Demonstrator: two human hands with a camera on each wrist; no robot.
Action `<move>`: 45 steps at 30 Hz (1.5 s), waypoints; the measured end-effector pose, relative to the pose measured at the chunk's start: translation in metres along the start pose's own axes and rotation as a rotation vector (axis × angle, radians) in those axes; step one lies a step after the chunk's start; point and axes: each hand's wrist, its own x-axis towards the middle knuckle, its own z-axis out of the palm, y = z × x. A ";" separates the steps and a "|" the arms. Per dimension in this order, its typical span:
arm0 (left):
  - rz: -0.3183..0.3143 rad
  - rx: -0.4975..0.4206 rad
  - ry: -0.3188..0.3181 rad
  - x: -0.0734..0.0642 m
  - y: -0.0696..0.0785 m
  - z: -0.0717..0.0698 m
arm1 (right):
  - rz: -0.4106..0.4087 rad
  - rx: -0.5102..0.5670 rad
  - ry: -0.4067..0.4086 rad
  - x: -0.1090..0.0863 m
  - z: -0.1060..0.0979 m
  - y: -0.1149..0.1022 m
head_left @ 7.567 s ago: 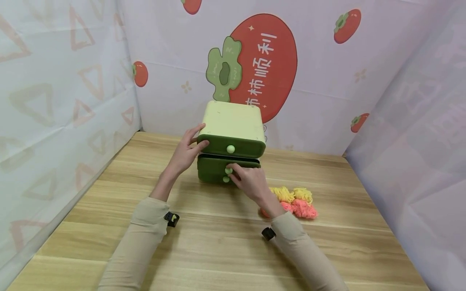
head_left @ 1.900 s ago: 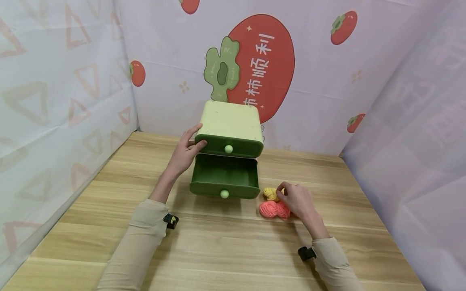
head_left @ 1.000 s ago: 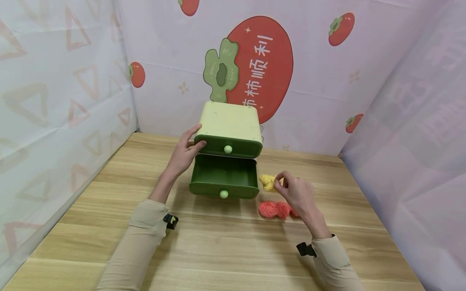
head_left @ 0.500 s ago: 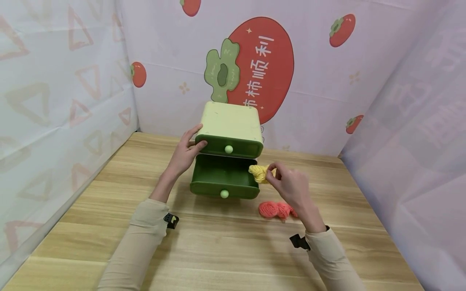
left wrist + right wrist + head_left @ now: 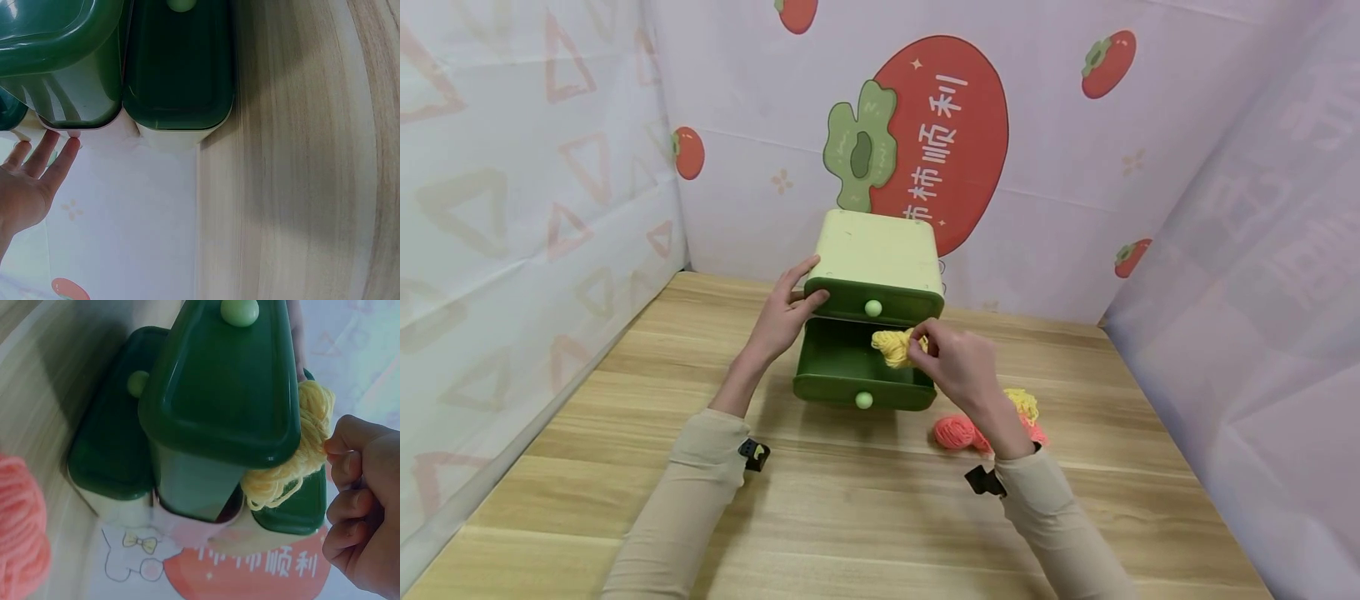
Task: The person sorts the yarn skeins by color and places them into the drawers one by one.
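A small cream cabinet (image 5: 876,246) with dark green drawers and round pale knobs stands at the back of the table. Its middle drawer (image 5: 827,389) is pulled out. Over that drawer, a twisted skein of yellow yarn (image 5: 891,347) hangs from my right hand (image 5: 961,360), pinched between thumb and fingertips; in the right wrist view the yarn (image 5: 290,465) overlaps the drawer's far edge. My left hand (image 5: 777,323) rests against the cabinet's left side, thumb at the top drawer's front; the left wrist view shows its fingers (image 5: 59,164) extended.
To the right of the drawer lie coral yarn (image 5: 953,432) and another yellow skein (image 5: 1021,405), partly hidden by my right forearm. The closed bottom drawer (image 5: 112,434) sits beneath the pulled-out one. A printed cloth wall (image 5: 1060,167) rises close behind the cabinet.
The right hand has pulled the middle drawer out by its knob, gone to the yarn, lifted a yellow skein and carried it left over the drawer. The left hand has stayed put.
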 end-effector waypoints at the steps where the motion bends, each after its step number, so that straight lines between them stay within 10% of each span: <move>1: 0.001 0.000 -0.001 0.000 0.000 0.000 | -0.006 0.003 -0.002 0.001 0.002 -0.002; 28: -0.065 -0.036 -0.032 -0.011 0.038 -0.001 | 0.014 0.019 -0.180 0.025 0.033 -0.040; 38: -0.066 -0.029 -0.034 -0.010 0.037 0.000 | 0.043 0.050 -0.178 0.020 0.027 -0.036; 45: -0.021 -0.002 0.003 0.000 0.002 0.001 | 0.070 0.074 -0.187 0.014 0.018 -0.025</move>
